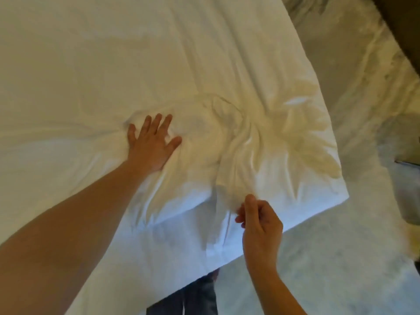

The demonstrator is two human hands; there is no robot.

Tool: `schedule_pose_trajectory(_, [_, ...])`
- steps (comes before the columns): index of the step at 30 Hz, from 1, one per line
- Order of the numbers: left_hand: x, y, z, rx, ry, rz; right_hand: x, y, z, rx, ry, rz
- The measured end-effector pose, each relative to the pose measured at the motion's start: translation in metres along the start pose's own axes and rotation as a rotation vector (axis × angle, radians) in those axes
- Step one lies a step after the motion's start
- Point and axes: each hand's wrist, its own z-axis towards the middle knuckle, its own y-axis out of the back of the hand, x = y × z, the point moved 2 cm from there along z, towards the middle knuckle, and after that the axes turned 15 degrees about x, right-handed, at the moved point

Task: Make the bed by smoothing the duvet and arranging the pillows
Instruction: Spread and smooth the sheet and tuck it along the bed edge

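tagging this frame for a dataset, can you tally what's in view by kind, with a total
hands: 2, the left hand pressing flat on the fabric, the right hand pinching a fold
white duvet: 1
carpet: 1
blue denim trousers: 1
total: 5

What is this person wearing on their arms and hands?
Nothing visible. The left hand and right hand are bare: no gloves, rings or watch. The left arm and right arm show no sleeve up to the picture's edge. Dark blue trousers show below.
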Motion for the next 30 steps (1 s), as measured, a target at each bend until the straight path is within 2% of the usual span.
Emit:
schedule_pose_trajectory(2, [0.000,0.003,-0.003,0.022,0.000,-0.005,-0.048,-0.010,-0.027,0.049,-0.396,0.433])
schedule_pose_trajectory(4, [0.000,0.003,-0.007,0.052,0.012,-0.004,-0.083,-0.025,-0.043,0.198,-0.715,0.940])
schedule_pose_trajectory(6, [-0.001,0.003,-0.012,0.052,0.027,0.005,-0.099,-0.036,-0.047,0.309,-0.780,1.381])
schedule_pose_trajectory(8, [-0.003,0.003,-0.015,0.062,0.038,0.005,-0.093,-0.044,-0.039,0.301,-0.763,1.688])
schedule_pose_trajectory(11, [-0.006,0.001,-0.021,0.081,0.041,0.024,-0.081,-0.046,-0.020,0.057,-0.700,1.903])
schedule_pose_trajectory(13, [0.000,0.000,-0.024,0.092,0.056,0.019,-0.078,-0.044,-0.007,-0.135,-0.670,1.923])
schedule_pose_trajectory(15, [0.000,-0.002,-0.027,0.094,0.052,0.022,-0.075,-0.033,-0.001,-0.240,-0.639,1.927])
schedule_pose_trajectory(18, [-0.003,-0.003,-0.030,0.095,0.045,0.021,-0.069,-0.010,0.003,-0.270,-0.583,1.960])
schedule_pose_trajectory(20, [-0.002,-0.006,-0.032,0.096,0.043,0.025,-0.058,0.013,0.002,-0.275,-0.531,1.887])
schedule_pose_trajectory(22, [-0.002,-0.007,-0.032,0.091,0.041,0.033,-0.050,0.040,-0.001,-0.310,-0.476,1.723])
schedule_pose_trajectory(24, [-0.001,-0.006,-0.031,0.083,0.035,0.033,-0.043,0.072,-0.009,-0.386,-0.388,1.459])
schedule_pose_trajectory(28, [0.000,-0.003,-0.034,0.077,0.017,0.016,0.001,0.158,-0.001,-0.706,-0.238,0.957])
schedule_pose_trajectory(30, [-0.001,-0.001,-0.040,0.067,0.008,0.017,0.037,0.200,0.016,-0.756,-0.134,0.779])
